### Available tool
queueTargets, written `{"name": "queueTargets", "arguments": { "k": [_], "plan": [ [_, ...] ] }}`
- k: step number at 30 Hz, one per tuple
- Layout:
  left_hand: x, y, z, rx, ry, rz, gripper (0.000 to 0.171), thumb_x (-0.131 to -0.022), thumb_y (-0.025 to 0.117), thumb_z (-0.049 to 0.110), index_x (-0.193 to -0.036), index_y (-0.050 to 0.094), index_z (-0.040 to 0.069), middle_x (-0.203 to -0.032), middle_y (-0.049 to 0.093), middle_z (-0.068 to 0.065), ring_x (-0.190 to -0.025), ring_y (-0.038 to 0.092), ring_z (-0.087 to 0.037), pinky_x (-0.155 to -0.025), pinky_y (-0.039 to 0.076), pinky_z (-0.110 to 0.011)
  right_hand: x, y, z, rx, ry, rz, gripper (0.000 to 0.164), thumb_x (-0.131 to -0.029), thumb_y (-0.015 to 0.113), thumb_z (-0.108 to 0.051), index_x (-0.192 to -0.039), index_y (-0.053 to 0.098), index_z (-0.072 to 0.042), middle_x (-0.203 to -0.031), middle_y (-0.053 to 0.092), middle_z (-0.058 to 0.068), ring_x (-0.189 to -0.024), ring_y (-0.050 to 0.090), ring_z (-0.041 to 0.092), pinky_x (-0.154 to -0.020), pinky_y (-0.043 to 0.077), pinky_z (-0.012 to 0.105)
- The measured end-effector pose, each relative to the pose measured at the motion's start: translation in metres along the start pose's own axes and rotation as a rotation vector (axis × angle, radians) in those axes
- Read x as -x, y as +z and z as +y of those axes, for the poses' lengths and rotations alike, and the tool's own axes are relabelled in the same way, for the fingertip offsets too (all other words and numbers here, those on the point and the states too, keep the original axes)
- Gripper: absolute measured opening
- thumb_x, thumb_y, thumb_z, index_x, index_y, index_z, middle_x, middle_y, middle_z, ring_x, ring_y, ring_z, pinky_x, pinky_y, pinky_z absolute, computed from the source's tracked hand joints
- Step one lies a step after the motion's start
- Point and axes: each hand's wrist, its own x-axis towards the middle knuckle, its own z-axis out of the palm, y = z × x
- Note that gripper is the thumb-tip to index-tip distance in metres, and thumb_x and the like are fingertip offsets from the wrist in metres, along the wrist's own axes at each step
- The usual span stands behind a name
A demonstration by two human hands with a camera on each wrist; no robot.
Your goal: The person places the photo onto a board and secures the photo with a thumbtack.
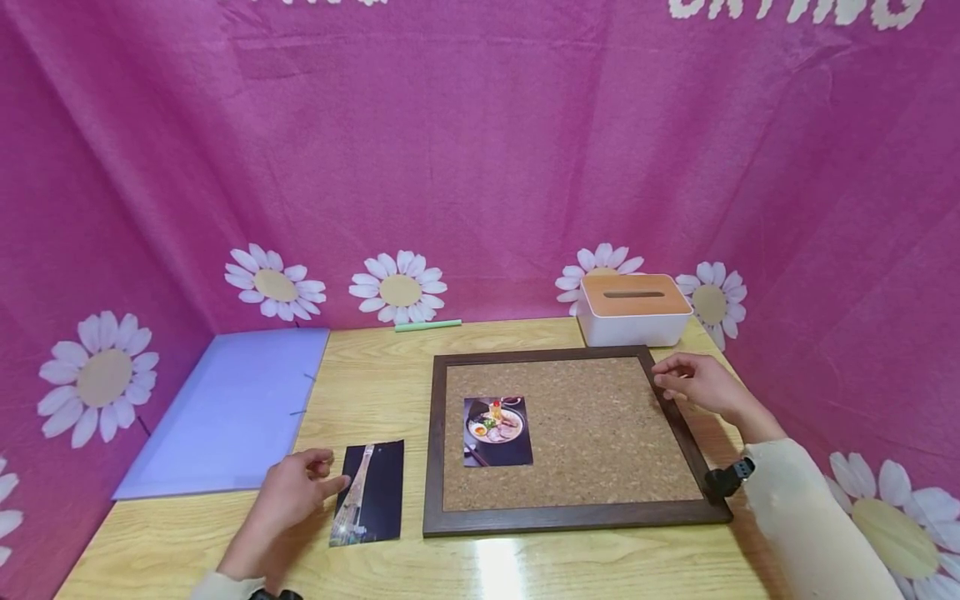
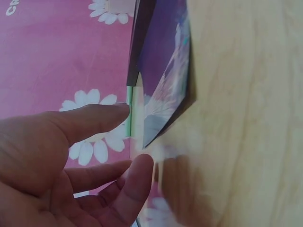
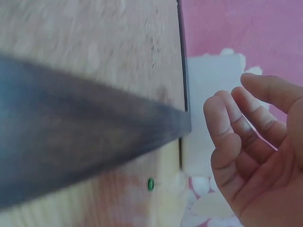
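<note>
My left hand [image 1: 295, 490] hovers at the left edge of a photo print [image 1: 382, 492] of a lit tower against a dark sky. In the left wrist view, its loosely bent fingers [image 2: 139, 182] and thumb are apart, with nothing between them. To the right lies a cork board [image 1: 592, 442] in a dark brown frame, bearing a photo of a ramen bowl [image 1: 497, 432] on its left half. My right hand [image 1: 705, 383] is over the board's upper right edge, fingers loosely curled and holding nothing, as the right wrist view also shows.
A white tissue box [image 1: 637, 329] with a wooden lid stands behind the board. A pale green stick [image 1: 427, 326] lies at the table's back edge, and a lilac folder [image 1: 232, 408] at the left. Beside the board's frame is a small green item [image 3: 150, 184], kind unclear.
</note>
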Motion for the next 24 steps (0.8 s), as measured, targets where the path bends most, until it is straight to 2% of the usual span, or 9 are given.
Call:
{"name": "queueTargets", "arguments": {
  "k": [3, 8, 12, 16, 20, 24],
  "plan": [
    [0.000, 0.003, 0.001, -0.036, 0.007, -0.013, 0.061, -0.080, 0.083, 0.030, -0.126, 0.063, -0.003, -0.092, 0.065, -0.001, -0.077, 0.061, -0.012, -0.076, 0.050, -0.032, 0.002, -0.002, 0.009, -0.037, 0.013, 0.008, 0.035, -0.100, 0.061, -0.022, -0.122, 0.060, 0.005, -0.105, 0.068, 0.021, -0.084, 0.070, 0.018, -0.064, 0.057, 0.033],
    [-0.001, 0.008, 0.005, -0.089, 0.067, 0.017, 0.060, -0.076, 0.085, 0.029, -0.122, 0.066, -0.005, -0.082, 0.059, 0.001, -0.079, 0.052, -0.015, -0.076, 0.046, -0.032, 0.002, -0.006, 0.025, -0.038, 0.027, 0.034, 0.036, -0.099, 0.063, -0.023, -0.122, 0.061, 0.006, -0.104, 0.067, 0.018, -0.084, 0.067, 0.018, -0.067, 0.055, 0.030],
    [-0.002, 0.012, 0.007, -0.105, 0.094, 0.047, 0.059, -0.071, 0.088, 0.022, -0.119, 0.067, -0.005, -0.081, 0.057, 0.001, -0.077, 0.050, -0.015, -0.074, 0.044, -0.032, 0.003, -0.007, 0.034, -0.039, 0.061, 0.030, 0.038, -0.100, 0.062, -0.025, -0.123, 0.060, 0.006, -0.104, 0.068, 0.017, -0.084, 0.069, 0.020, -0.066, 0.053, 0.030],
    [-0.002, 0.014, 0.009, -0.098, 0.092, 0.066, 0.057, -0.068, 0.088, 0.016, -0.118, 0.068, -0.002, -0.085, 0.061, -0.002, -0.078, 0.053, -0.016, -0.074, 0.045, -0.033, 0.005, -0.009, 0.038, -0.025, 0.066, 0.037, 0.038, -0.099, 0.062, -0.026, -0.122, 0.061, 0.005, -0.106, 0.069, 0.018, -0.085, 0.067, 0.018, -0.067, 0.053, 0.028],
    [-0.001, 0.012, 0.010, -0.084, 0.077, 0.066, 0.053, -0.071, 0.087, 0.016, -0.118, 0.069, -0.001, -0.093, 0.065, -0.007, -0.084, 0.060, -0.020, -0.078, 0.050, -0.039, 0.007, -0.012, 0.044, 0.030, 0.073, 0.050, 0.038, -0.100, 0.062, -0.029, -0.121, 0.063, 0.002, -0.104, 0.070, 0.016, -0.082, 0.063, 0.014, -0.064, 0.051, 0.027],
    [-0.002, 0.011, 0.011, -0.108, 0.081, 0.075, 0.053, -0.073, 0.087, 0.018, -0.120, 0.068, -0.001, -0.094, 0.065, -0.009, -0.084, 0.060, -0.020, -0.077, 0.051, -0.039, 0.010, -0.015, 0.050, 0.059, 0.087, 0.052, 0.036, -0.101, 0.060, -0.028, -0.121, 0.064, 0.002, -0.103, 0.069, 0.015, -0.081, 0.060, 0.015, -0.063, 0.051, 0.029]
  ]
}}
